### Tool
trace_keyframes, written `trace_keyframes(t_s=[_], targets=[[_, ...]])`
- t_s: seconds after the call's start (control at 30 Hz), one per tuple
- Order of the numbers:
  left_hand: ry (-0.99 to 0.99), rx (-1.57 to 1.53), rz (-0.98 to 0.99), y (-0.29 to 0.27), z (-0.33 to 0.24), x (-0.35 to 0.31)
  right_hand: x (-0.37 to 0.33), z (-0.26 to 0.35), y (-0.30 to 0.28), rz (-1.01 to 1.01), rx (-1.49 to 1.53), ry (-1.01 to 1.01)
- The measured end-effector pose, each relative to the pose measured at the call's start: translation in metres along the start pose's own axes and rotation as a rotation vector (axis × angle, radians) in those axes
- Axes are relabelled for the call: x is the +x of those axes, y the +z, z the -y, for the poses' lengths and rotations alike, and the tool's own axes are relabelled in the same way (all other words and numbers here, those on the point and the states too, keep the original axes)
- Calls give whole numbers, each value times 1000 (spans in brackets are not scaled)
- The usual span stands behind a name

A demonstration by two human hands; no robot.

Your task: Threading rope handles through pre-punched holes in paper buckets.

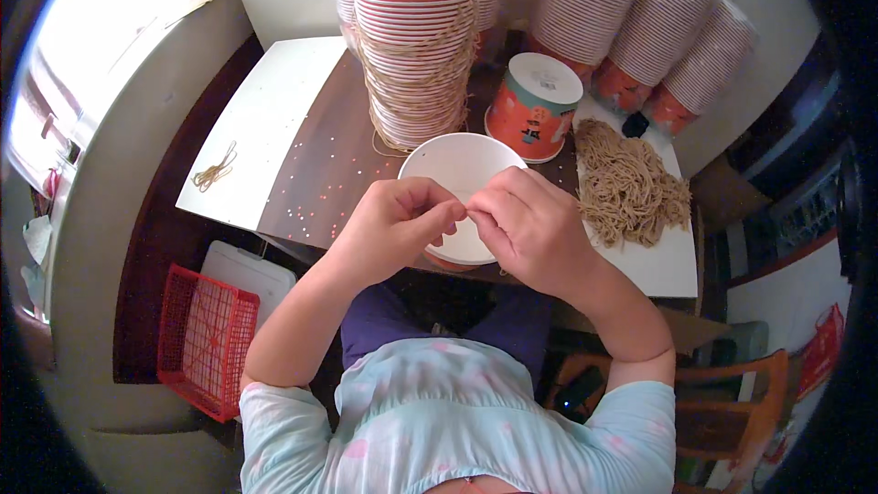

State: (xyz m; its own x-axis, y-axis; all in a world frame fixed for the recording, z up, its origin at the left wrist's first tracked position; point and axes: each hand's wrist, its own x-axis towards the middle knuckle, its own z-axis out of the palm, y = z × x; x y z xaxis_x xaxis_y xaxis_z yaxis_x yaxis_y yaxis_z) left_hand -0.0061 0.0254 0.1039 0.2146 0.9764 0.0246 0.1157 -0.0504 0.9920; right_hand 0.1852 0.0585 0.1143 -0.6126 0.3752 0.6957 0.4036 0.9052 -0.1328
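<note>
My left hand point(395, 224) and my right hand point(535, 229) meet fingertip to fingertip over an open paper bucket point(439, 163), white inside. Both are closed in a pinch. Whatever lies between the fingertips is too small to make out. The bucket stands at the table's near edge, partly covered by my hands. Just behind it rises a tall stack of nested paper buckets point(416, 46), orange on top, with tan cords looped round its rims. To the right, an upturned orange and green bucket point(535, 110) shows its white base.
A heap of tan cord point(631, 185) lies on the table's right side, a few loose cords point(215, 167) at the left. Plastic-wrapped bucket stacks point(590, 5) line the back. Small specks dot the brown tabletop point(306, 174). A red basket point(208, 338) sits low left, a wooden chair point(732, 421) lower right.
</note>
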Motion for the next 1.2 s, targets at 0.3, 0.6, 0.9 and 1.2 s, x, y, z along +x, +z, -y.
trace_keyframes(t_s=[0.3,0.6,0.9,1.2], targets=[[-67,-102,3,-2,3,-4,-2,1,-1,44,184,104],[368,396,-157,1,6,-16,3,6,4,125,208,91],[191,499,-363,-51,41,56,55,-23,23,136,577,585],[-118,4,-248,-28,59,39,27,-55,66,413,505,781]])
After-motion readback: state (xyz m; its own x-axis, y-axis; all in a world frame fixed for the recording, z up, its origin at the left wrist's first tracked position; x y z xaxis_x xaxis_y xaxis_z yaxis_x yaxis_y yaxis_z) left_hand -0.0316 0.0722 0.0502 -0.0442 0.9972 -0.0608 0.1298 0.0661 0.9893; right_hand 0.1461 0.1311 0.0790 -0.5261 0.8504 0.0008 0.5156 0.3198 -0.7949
